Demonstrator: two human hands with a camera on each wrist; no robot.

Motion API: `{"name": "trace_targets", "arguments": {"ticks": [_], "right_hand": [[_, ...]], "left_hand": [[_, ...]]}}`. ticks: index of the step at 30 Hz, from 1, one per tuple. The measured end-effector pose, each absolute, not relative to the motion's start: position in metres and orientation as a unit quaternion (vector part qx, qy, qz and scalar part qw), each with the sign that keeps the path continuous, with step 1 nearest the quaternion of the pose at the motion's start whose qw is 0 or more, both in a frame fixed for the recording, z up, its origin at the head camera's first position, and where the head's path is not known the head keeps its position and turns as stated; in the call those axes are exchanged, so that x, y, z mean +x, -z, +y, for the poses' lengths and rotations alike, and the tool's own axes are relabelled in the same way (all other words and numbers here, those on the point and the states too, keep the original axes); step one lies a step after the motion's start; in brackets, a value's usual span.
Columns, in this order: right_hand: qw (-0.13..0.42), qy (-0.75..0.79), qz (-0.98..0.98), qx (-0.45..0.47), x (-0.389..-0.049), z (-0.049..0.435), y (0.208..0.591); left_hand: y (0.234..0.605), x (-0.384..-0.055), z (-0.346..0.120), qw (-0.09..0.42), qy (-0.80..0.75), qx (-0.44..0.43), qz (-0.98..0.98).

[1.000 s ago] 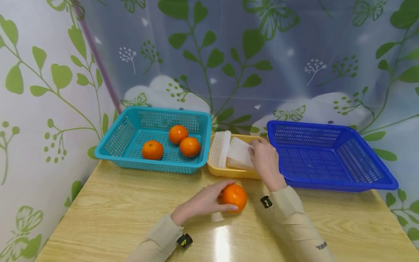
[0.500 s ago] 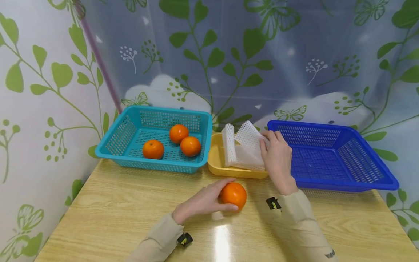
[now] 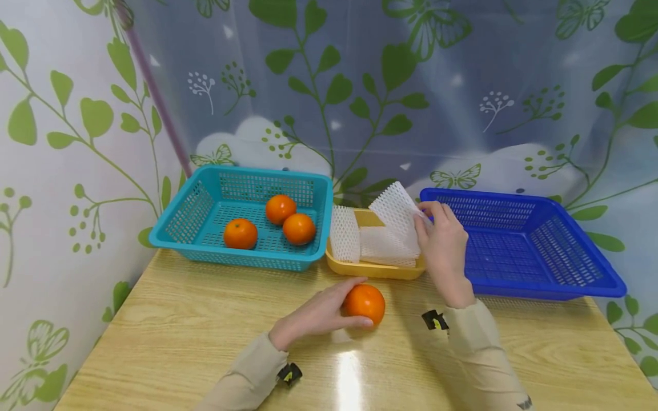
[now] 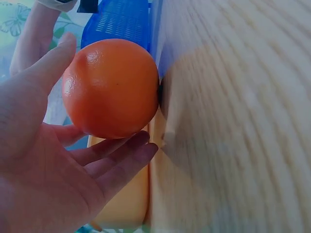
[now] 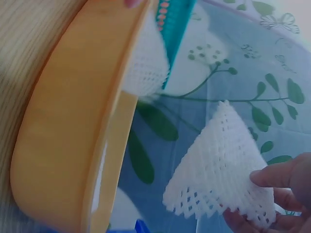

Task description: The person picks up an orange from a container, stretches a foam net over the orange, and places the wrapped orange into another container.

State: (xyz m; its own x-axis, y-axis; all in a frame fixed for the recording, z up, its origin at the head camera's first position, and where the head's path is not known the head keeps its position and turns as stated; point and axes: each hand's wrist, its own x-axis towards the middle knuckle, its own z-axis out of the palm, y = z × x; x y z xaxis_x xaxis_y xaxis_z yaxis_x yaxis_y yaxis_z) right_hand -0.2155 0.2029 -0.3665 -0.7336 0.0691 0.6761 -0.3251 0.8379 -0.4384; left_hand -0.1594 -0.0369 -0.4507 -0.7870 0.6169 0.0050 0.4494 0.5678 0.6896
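My left hand rests round an orange on the table, thumb on one side and fingers on the other. The left wrist view shows that orange on the wood, its skin smooth and shiny, with the fingers curved along it. Between thumb and fingers my right hand pinches a white foam fruit net, raised over the yellow container. In the right wrist view the net hangs as a flattened triangle past the container's rim. More foam nets lie inside the container.
A teal basket holding several oranges stands left of the container. To the right stands a blue basket. Behind them hangs a leaf-patterned curtain, and the wooden table runs toward me.
My right hand has moved right and lifted a foam net up from the container. A second net rose with it, then dropped back at the left. My left hand stays at the orange.
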Motion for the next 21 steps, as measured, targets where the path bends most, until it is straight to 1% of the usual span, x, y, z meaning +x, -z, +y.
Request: {"name": "trace_targets", "arguments": {"ticks": [4, 7, 11, 13, 17, 21], "right_hand": [[0.350, -0.334, -0.872, 0.071, -0.209, 0.203, 0.360], [0.336, -0.378, -0.860, 0.066, -0.201, 0.201, 0.355], [0.302, -0.457, -0.834, 0.063, -0.189, 0.195, 0.352], [0.285, -0.505, -0.812, 0.068, -0.183, 0.191, 0.353], [0.258, -0.580, -0.767, 0.091, -0.174, 0.181, 0.359], [0.238, -0.614, -0.744, 0.111, -0.166, 0.172, 0.370]], "left_hand": [[0.443, -0.161, -0.037, 0.107, -0.362, 0.302, 0.875], [0.432, -0.163, -0.037, 0.076, -0.392, 0.294, 0.868], [0.419, -0.167, -0.033, 0.031, -0.453, 0.279, 0.846], [0.414, -0.168, -0.029, 0.017, -0.484, 0.271, 0.832], [0.410, -0.170, -0.022, 0.005, -0.538, 0.258, 0.803], [0.410, -0.172, -0.016, 0.004, -0.605, 0.228, 0.763]]}}
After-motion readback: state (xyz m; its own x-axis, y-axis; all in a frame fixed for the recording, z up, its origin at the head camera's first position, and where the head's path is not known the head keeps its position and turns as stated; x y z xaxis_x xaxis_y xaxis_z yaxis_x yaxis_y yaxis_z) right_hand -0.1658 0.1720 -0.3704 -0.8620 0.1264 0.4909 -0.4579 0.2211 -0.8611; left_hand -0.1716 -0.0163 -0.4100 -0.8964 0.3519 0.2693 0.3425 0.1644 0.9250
